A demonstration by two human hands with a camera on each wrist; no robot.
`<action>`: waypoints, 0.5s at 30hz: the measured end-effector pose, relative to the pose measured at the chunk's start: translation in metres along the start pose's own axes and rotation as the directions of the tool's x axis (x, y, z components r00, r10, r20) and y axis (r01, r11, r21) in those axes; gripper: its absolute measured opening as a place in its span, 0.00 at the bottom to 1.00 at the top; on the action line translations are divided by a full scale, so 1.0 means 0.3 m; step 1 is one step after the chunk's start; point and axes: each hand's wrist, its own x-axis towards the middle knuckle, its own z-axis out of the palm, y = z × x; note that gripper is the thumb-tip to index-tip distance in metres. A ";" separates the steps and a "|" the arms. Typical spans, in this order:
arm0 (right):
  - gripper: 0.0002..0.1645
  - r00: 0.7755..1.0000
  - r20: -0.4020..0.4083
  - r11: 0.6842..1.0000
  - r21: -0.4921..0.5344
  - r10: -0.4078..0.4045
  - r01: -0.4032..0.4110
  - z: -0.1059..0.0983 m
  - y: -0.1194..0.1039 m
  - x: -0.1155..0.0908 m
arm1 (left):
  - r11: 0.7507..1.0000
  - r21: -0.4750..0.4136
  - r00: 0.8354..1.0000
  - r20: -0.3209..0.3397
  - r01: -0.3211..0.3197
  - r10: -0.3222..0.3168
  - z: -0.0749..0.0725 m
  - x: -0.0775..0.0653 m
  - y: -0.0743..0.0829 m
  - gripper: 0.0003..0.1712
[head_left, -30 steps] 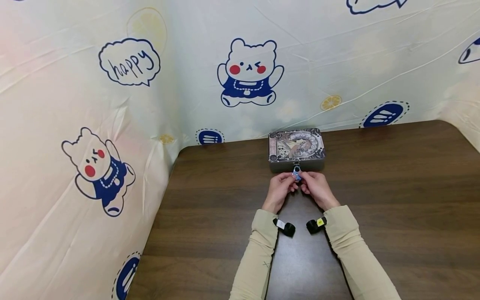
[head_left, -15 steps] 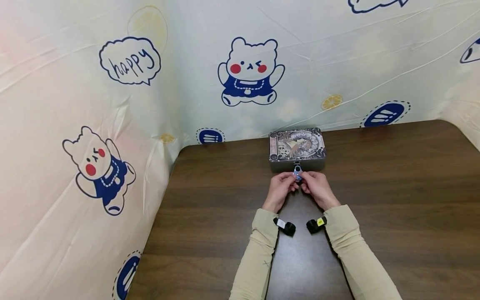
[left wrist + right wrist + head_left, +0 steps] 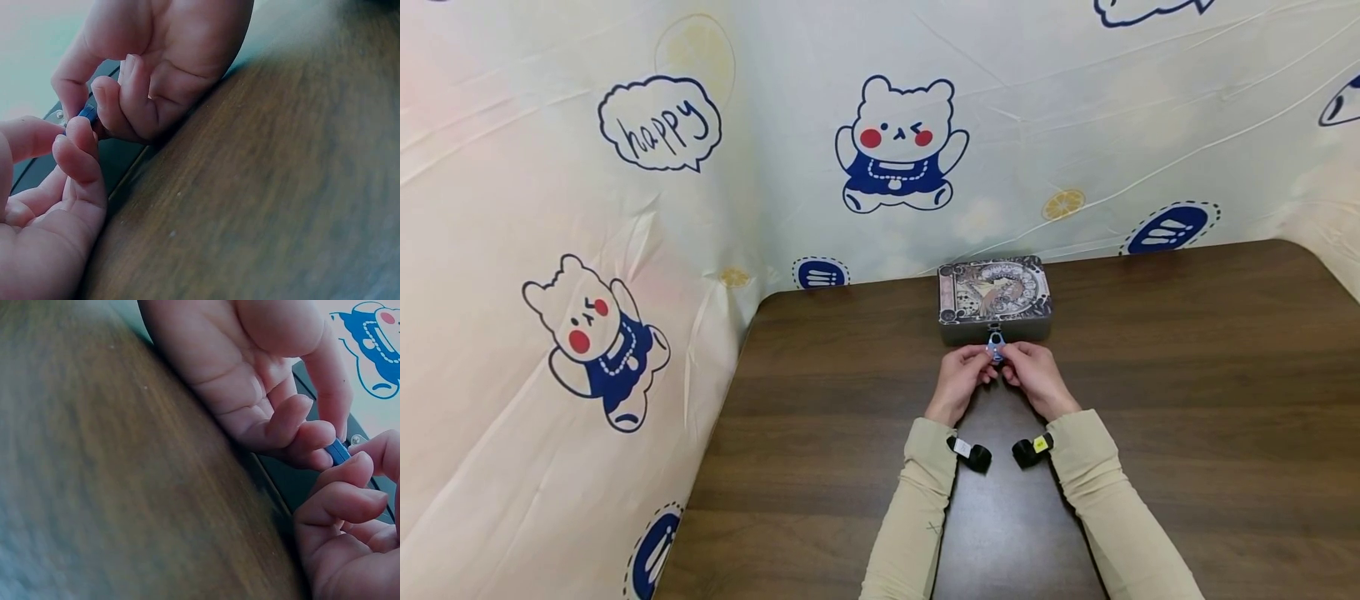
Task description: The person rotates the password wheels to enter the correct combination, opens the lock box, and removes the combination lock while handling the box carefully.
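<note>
A small blue padlock (image 3: 996, 347) hangs at the front clasp of a tin box (image 3: 995, 293) with an ornate printed lid and dark sides. My left hand (image 3: 957, 382) pinches the padlock's left side between thumb and finger. From the right, my right hand (image 3: 1037, 379) pinches the same padlock. The left wrist view shows the blue edge of the padlock (image 3: 89, 113) between the fingertips of both hands, most of its body hidden. Its blue side (image 3: 338, 452) also shows in the right wrist view, and the other fingers of both hands are curled below it.
The box stands at the back edge of a dark wooden table (image 3: 820, 417), close to a hanging cloth (image 3: 1000, 150) printed with cartoon bears. Both sleeved forearms reach in from the front, each with a small black camera (image 3: 977, 458) at the wrist.
</note>
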 end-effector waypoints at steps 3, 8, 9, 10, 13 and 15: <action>0.08 1.000 0.001 1.000 -0.002 -0.007 0.007 0.000 0.001 -0.003 | 1.000 0.004 1.000 0.000 -0.003 0.003 0.000 0.000 -0.003 0.12; 0.08 1.000 0.004 1.000 0.002 -0.005 0.005 0.000 0.001 -0.007 | 1.000 -0.001 1.000 0.007 -0.001 0.001 -0.001 -0.001 -0.003 0.12; 0.08 1.000 0.004 1.000 0.008 -0.005 0.005 0.000 0.001 -0.007 | 1.000 -0.001 1.000 0.007 0.001 -0.001 -0.002 0.001 -0.004 0.12; 0.08 1.000 0.005 1.000 0.015 -0.005 0.004 0.000 0.000 -0.006 | 1.000 -0.002 1.000 0.006 0.001 -0.001 -0.002 0.001 -0.004 0.12; 0.08 1.000 0.021 0.999 0.040 -0.002 0.001 -0.002 -0.001 -0.003 | 1.000 -0.009 1.000 0.000 0.000 0.000 -0.002 0.003 -0.003 0.11; 0.08 0.999 0.032 0.998 0.065 0.000 -0.002 -0.003 0.000 0.002 | 1.000 -0.012 1.000 -0.008 -0.002 0.002 -0.001 0.006 -0.006 0.11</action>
